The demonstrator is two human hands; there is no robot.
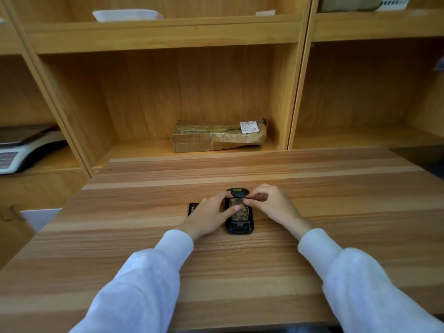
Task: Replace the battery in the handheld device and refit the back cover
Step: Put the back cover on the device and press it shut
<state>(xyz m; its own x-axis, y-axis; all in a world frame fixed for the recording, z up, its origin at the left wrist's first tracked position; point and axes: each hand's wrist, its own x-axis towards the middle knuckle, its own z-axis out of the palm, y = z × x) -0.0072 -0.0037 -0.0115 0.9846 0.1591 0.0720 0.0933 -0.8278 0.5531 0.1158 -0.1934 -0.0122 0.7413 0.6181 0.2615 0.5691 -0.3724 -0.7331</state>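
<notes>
Both hands rest on the black device [239, 228] — left hand [209, 217] flat and spread, right hand [271, 203] pinching its upper edge.

Black handheld device [239, 228] on table, mottled brown-tan patch in its open middle, small yellow label at its 12 o'clock end. Black flat piece [193, 208] with white lettering at device's 9 o'clock. Table [144, 236] striped light and mid-brown woodgrain. Sleeves [149, 272] white. Shelves [168, 37] honey-coloured wood. Parcel [217, 137] brown, glossy tape, white label.
</notes>
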